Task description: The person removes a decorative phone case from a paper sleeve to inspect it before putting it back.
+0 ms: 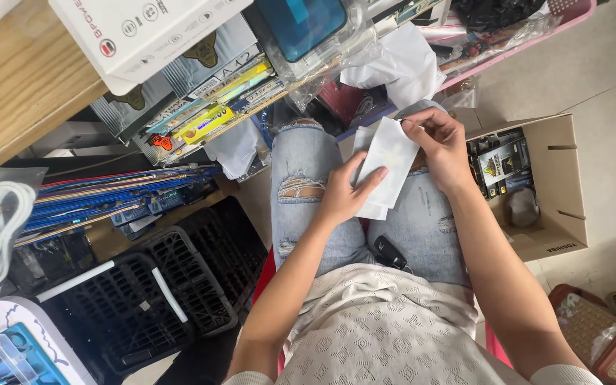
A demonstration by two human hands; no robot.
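Both hands meet over the person's lap on 1 small white packet (386, 165), a flat, translucent sleeve with a pale shape faintly showing through it. The left hand (344, 192) supports it from below, thumb laid across the lower face and fingers hidden behind it, so that hand is closed on the packet. The right hand (442, 146) pinches the top corner between thumb and fingertips, also closed on it.

By the look of the grip, the step in hand is opening or peeling the packet at its upper end, with the left hand acting as the anchor. Going on from here would call for a firm hold below and a small, controlled pull at the corner, since the material looks thin and likely to crumple.

The packet is held in the air just above the torn light-blue jeans (304, 178), between the knees. Its long axis runs on a slant, from lower left to upper right in the head view, with the pinched end pointing up and away from the body. Its broad face is turned toward the camera.

A dark key fob (390, 251) lies on the lap near the waist. To the right, 1 open cardboard box (561, 178) sits on the floor; black plastic crates (180, 278) stand to the left.
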